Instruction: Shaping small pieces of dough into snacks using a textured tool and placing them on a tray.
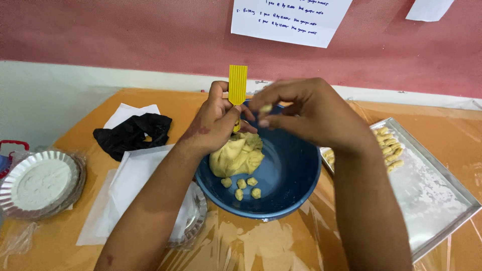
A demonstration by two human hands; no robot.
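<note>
My left hand holds a yellow ribbed board upright over a blue bowl. My right hand pinches a small piece of yellow dough right beside the board. Inside the bowl lies a lump of yellow dough, with several small dough balls in front of it. Both forearms reach in from the bottom edge.
A metal tray at the right carries several shaped dough pieces. At the left stands a foil dish of white flour. A black cloth and white paper sheets lie left of the bowl. Clear plastic film covers the orange table.
</note>
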